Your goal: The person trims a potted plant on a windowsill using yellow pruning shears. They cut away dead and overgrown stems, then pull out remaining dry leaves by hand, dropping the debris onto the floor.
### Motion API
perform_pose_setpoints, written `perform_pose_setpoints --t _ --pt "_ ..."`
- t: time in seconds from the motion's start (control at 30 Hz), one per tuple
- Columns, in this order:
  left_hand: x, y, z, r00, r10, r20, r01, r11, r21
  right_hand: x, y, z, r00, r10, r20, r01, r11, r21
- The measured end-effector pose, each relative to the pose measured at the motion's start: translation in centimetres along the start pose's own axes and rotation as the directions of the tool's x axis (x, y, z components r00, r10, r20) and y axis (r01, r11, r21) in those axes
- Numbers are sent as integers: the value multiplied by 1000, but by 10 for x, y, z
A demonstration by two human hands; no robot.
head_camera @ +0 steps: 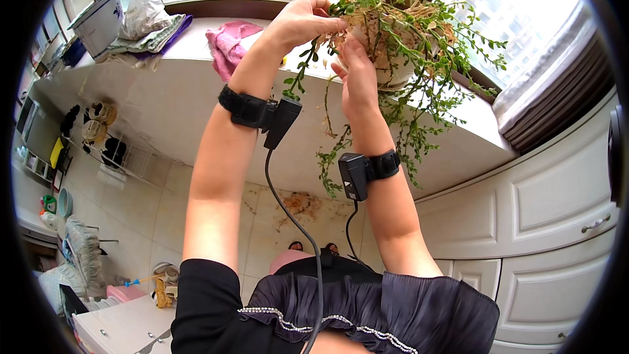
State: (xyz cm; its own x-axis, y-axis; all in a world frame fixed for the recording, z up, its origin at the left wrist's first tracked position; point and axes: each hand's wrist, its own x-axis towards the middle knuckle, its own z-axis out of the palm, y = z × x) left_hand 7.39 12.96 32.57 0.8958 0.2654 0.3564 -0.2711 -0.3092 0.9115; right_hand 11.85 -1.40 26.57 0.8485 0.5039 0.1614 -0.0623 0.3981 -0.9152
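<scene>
A trailing green plant [422, 54] with many dry brown leaves spills over a pale round pot [393, 66] on the white windowsill. At the pot's left side, my left hand [307, 22] has its thumb and fingers at a stem with green leaves and dry bits; whether they close on it I cannot tell. My right hand [357, 71] is just below, palm turned up beside the pot, fingers near withered leaves [334, 39]. Its fingertips are partly hidden by foliage. Black straps with small devices sit on both forearms, each with a cable.
A pink cloth [228, 46] lies on the sill left of the plant. Further left are a white planter [98, 24], a plastic bag [142, 10] and folded cloths [152, 39]. Dry plant debris [300, 206] is scattered on the tiled floor. White cabinets [555, 201] stand at the right.
</scene>
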Motion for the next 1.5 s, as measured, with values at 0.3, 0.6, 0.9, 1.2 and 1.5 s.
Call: perform_pose_setpoints --t 0.3,0.6,0.9,1.2,1.5 --pt "6 4 -11 991 -66 117 55 994 94 35 -5 25 992 -63 107 1 864 504" --pt "3 11 -6 993 -71 92 63 994 92 24 -12 19 976 -180 -122 190 978 81" --pt "42 2 32 998 0 -55 8 990 141 24 -13 13 893 -447 -51 406 850 -335" --pt "45 0 47 943 108 -315 28 916 399 29 -13 3 819 -573 23 466 641 -610" --pt "31 13 61 904 91 -417 148 849 507 16 -24 7 827 -560 -38 353 571 -741"
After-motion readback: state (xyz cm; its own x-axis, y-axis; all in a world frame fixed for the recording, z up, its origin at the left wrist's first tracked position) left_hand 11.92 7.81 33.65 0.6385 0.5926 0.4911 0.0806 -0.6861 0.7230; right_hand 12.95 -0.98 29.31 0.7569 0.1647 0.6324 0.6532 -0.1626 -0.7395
